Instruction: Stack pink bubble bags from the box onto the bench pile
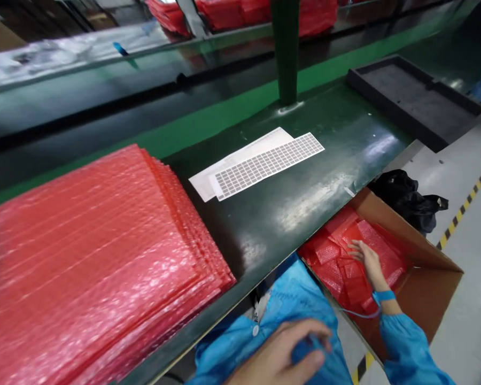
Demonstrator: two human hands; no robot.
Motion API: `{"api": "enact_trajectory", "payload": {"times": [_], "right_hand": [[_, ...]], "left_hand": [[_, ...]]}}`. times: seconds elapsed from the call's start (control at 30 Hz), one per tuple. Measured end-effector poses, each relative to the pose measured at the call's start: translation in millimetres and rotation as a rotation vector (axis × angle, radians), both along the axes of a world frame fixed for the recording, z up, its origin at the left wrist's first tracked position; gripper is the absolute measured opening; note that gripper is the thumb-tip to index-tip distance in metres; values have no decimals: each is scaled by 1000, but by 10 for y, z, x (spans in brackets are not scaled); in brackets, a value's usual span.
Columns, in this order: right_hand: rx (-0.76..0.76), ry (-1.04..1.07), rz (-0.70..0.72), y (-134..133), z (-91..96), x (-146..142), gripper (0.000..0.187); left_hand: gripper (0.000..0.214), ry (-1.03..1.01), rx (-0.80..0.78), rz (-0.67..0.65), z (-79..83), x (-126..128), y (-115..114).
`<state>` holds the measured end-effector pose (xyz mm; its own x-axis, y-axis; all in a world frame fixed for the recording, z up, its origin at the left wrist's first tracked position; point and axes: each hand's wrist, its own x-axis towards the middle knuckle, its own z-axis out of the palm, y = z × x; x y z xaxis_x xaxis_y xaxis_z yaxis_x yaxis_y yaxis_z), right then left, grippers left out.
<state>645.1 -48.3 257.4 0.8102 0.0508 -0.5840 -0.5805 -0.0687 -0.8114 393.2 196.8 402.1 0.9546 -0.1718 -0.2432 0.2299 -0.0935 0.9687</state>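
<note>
my right hand [369, 262] is at the open cardboard box [435, 291], fingers spread over the loose red bubble bags [328, 254] inside; i cannot tell whether it touches them. a blue band [385, 295] circles that wrist. my left hand [280, 347], blurred, is in front of my blue smock [300, 294], thumb and fingers curved and apart. to my left, a thick red bubble-wrap stack [96, 240] sits on the green worktop [260, 224], with 2 overlapping paper sheets [269, 167] beside it.

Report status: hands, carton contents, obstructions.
Right hand open over red bubble wrap in carton. Left hand half-open, blurred. Possible snag: thin cord at carton edge.
</note>
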Motion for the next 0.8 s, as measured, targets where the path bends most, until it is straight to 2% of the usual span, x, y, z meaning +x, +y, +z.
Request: {"api": "enact_trajectory", "payload": {"times": [0.03, 0.1, 0.17, 0.23, 0.3, 0.4, 0.5, 0.57, 0.63, 0.73, 0.8], "right_hand": [[-34, 56, -14, -28, -272, -49, 47], [-74, 188, -3, 9, -695, -201, 39], [-89, 291, 14, 136, -984, -365, 30], [-93, 338, 17, 301, -1183, -469, 26], [-102, 329, -1, 455, -1313, -481, 26], [-119, 230, -41, 571, -1356, -363, 27], [-119, 77, -54, 481, -1165, -211, 31], [-115, -26, -43, 341, -905, -157, 39], [-104, -110, -12, 204, -568, -167, 48], [-60, -180, 86, 121, -34, -297, 46], [-10, -195, 166, 158, 248, -410, 41]], "left_hand": [[34, -40, 76, -73, -113, 113, -95], [41, -140, 299, -213, -412, 351, -247], [49, -205, 520, -307, -736, 542, -351], [57, -205, 652, -360, -986, 644, -411], [59, -188, 691, -366, -1106, 662, -434], [58, -165, 628, -311, -1073, 626, -407], [65, -104, 474, -184, -957, 668, -330], [65, -78, 376, -61, -921, 779, -273], [66, -99, 355, 34, -940, 943, -231], [82, -159, 382, 31, -1049, 1213, -229], [92, -179, 324, -6, -1145, 1357, -259]]}}
